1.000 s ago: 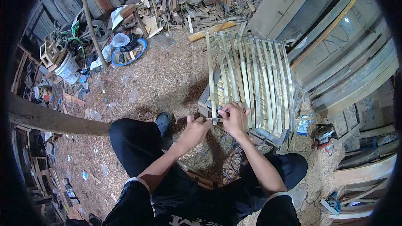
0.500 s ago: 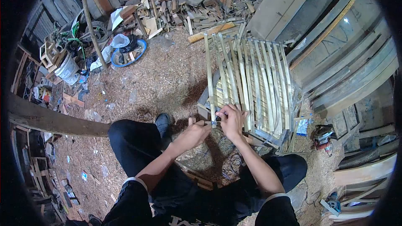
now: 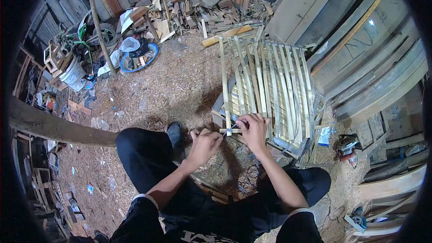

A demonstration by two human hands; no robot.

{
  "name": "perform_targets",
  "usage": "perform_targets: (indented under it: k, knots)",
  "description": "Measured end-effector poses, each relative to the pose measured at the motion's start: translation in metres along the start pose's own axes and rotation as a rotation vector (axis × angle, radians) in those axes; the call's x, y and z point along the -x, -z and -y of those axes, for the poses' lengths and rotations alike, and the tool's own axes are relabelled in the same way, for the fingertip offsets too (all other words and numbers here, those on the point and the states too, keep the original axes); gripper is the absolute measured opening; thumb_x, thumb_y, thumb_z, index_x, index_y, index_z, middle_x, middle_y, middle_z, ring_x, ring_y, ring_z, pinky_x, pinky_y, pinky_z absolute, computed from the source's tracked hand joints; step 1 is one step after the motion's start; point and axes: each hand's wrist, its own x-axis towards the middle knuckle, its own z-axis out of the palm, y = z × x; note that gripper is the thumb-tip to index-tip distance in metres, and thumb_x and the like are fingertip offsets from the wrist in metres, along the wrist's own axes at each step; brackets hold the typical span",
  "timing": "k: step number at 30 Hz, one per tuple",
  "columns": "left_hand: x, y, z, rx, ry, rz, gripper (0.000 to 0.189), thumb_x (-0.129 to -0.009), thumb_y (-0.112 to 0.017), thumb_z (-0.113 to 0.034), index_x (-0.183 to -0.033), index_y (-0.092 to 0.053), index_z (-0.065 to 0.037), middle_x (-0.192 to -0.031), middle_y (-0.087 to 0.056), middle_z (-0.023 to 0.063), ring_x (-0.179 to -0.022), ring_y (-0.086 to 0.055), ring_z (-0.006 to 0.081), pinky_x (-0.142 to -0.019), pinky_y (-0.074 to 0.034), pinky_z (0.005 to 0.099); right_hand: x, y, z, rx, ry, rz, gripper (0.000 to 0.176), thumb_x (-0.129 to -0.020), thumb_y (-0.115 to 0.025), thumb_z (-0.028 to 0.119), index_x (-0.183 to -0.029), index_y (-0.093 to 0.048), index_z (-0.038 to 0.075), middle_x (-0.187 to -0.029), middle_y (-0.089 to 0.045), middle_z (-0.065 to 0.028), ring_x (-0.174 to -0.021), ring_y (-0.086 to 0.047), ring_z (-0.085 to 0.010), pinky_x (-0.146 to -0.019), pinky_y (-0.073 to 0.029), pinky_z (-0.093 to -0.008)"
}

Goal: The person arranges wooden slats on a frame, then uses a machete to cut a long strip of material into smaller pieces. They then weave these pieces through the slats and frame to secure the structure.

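1. Left hand (image 3: 204,143) has slipped back slightly toward the body. Right hand (image 3: 253,128) is unmoved at the near end of the slats (image 3: 281,85).
2. Thin dark tool (image 3: 234,128) now lies tilted, tip at the strip (image 3: 230,131) crossing the leftmost slat (image 3: 223,76). Judged: work stays at that joint.
3. Right fingers pinch the tool. Left fingers are curled at the strip's end; cannot tell whether they hold it.
4. Both hands are knuckles-up, converging.

Two hands — left hand (image 3: 204,143), right hand (image 3: 253,128) — one white bucket (image 3: 72,73), one blue hoop (image 3: 139,58), one black shoe (image 3: 174,131).
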Motion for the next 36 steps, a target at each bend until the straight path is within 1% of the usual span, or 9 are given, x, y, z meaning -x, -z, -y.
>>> perform_targets:
  k: [4, 7, 9, 12, 18, 21, 28, 30, 36]
  knots:
    - [0.001, -0.011, 0.006, 0.04, 0.098, 0.041, 0.012, -0.092, -0.067, -0.023, -0.101, -0.071, -0.015, -0.075, -0.068, 0.0035, -0.085, -0.063, 0.0222, -0.089, -0.028, 0.0445, 0.0, 0.002, 0.004, 0.008, 0.033, -0.049, 0.016, -0.086, -0.076, 0.022, -0.099, -0.071, 0.015, -0.089, -0.069, 0.0003, -0.089, -0.056, -0.0204, -0.087, -0.03, -0.0402]
    - [0.003, -0.017, 0.002, 0.282, 0.199, 0.066, 0.014, -0.093, -0.067, -0.024, -0.102, -0.071, -0.014, -0.082, -0.073, 0.0019, -0.087, -0.065, 0.0205, -0.09, -0.028, 0.0453, 0.0, -0.001, 0.004, -0.03, 0.017, -0.06, 0.018, -0.087, -0.076, 0.022, -0.102, -0.069, 0.015, -0.088, -0.07, 0.0007, -0.087, -0.056, -0.021, -0.086, -0.031, -0.0398]
    - [0.002, -0.018, 0.001, 0.244, 0.261, 0.089, 0.017, -0.093, -0.068, -0.027, -0.101, -0.074, -0.013, -0.087, -0.076, 0.0051, -0.095, -0.069, 0.0208, -0.094, -0.029, 0.0434, 0.0, -0.003, 0.004, -0.05, 0.023, -0.07, 0.018, -0.087, -0.076, 0.022, -0.101, -0.068, 0.015, -0.087, -0.071, 0.0009, -0.087, -0.057, -0.0211, -0.087, -0.031, -0.0397]
    - [0.0, -0.024, 0.004, 0.217, 0.272, 0.02, 0.019, -0.092, -0.069, -0.03, -0.099, -0.075, -0.014, -0.09, -0.077, 0.0041, -0.096, -0.069, 0.0212, -0.097, -0.028, 0.0451, 0.0, -0.003, 0.005, -0.051, 0.045, -0.069, 0.015, -0.087, -0.077, 0.022, -0.098, -0.068, 0.015, -0.086, -0.072, 0.0011, -0.086, -0.059, -0.0208, -0.087, -0.031, -0.0395]
    - [-0.003, -0.024, 0.004, 0.143, 0.298, -0.009, 0.02, -0.088, -0.072, -0.034, -0.097, -0.075, -0.016, -0.084, -0.074, 0.0048, -0.087, -0.065, 0.0261, -0.096, -0.029, 0.0479, 0.001, 0.004, 0.008, -0.032, 0.009, 0.012, 0.01, -0.087, -0.076, 0.022, -0.09, -0.072, 0.013, -0.09, -0.075, 0.0004, -0.09, -0.061, -0.0196, -0.088, -0.032, -0.0383]
    - [-0.005, -0.02, 0.002, 0.134, 0.291, -0.019, 0.02, -0.088, -0.072, -0.032, -0.098, -0.076, -0.016, -0.084, -0.074, 0.0057, -0.094, -0.064, 0.0267, -0.096, -0.029, 0.048, 0.006, 0.006, 0.005, -0.055, 0.02, 0.053, 0.012, -0.088, -0.074, 0.023, -0.092, -0.075, 0.012, -0.093, -0.075, -0.0004, -0.093, -0.061, -0.0193, -0.09, -0.032, -0.0381]
    - [-0.007, -0.006, -0.002, 0.1, 0.297, -0.002, 0.029, -0.086, -0.075, -0.035, -0.102, -0.076, -0.012, -0.086, -0.075, 0.006, -0.092, -0.065, 0.0266, -0.096, -0.029, 0.0471, 0.017, 0.024, 0.007, -0.047, 0.129, 0.141, 0.019, -0.09, -0.072, 0.022, -0.105, -0.077, 0.011, -0.108, -0.073, -0.0018, -0.1, -0.06, -0.0191, -0.092, -0.034, -0.0383]
    - [-0.007, -0.008, -0.003, 0.094, 0.153, -0.245, 0.028, -0.084, -0.078, -0.037, -0.1, -0.077, -0.014, -0.084, -0.073, 0.0047, -0.08, -0.064, 0.0239, -0.092, -0.031, 0.0423, 0.018, 0.027, 0.004, 0.003, 0.175, 0.123, 0.022, -0.088, -0.073, 0.02, -0.107, -0.076, 0.011, -0.111, -0.072, -0.001, -0.1, -0.06, -0.019, -0.092, -0.034, -0.0382]
    - [-0.015, 0.008, -0.011, -0.011, 0.068, -0.174, 0.016, -0.083, -0.079, -0.027, -0.093, -0.078, -0.015, -0.086, -0.074, 0.0038, -0.08, -0.063, 0.0232, -0.092, -0.032, 0.0405, 0.018, 0.026, 0.004, 0.023, 0.22, 0.114, 0.021, -0.087, -0.074, 0.017, -0.106, -0.076, 0.011, -0.108, -0.07, -0.0009, -0.101, -0.059, -0.0198, -0.092, -0.035, -0.0375]
